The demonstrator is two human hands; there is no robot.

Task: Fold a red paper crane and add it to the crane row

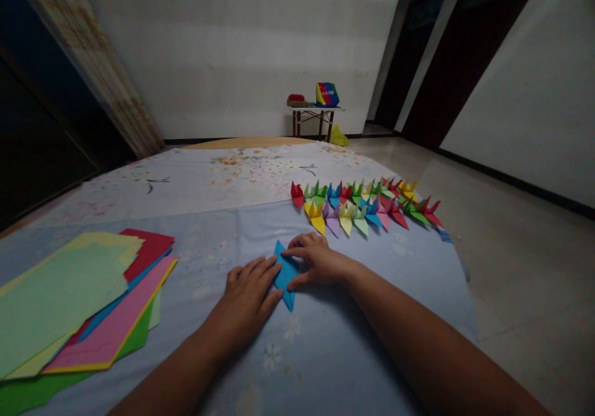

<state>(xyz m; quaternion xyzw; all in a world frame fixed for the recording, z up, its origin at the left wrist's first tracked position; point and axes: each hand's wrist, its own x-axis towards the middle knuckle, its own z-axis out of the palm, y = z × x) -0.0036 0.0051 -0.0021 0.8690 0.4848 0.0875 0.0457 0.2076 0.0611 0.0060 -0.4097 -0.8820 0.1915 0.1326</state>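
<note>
A sheet of blue paper, folded into a narrow diamond [286, 276], lies flat on the cloth between my hands. My left hand [253, 292] rests with its fingers stretched out, their tips and the thumb on the diamond's left edge. From the right, my right hand [316, 259] holds the paper, its forefinger at the upper edge and its thumb lower down. The other fingers of that hand are bent. Beyond the hands stand several folded paper cranes [345, 217] in two rows, in red, yellow, green, blue, purple and pink.
A fanned stack of coloured paper sheets [60, 298] lies to the left. A light blue flowered tablecloth [209, 354] covers the near table, with a white flowered cloth [186, 180] farther off. A small side table [316, 110] bearing a colourful bag [327, 95] stands by the wall.
</note>
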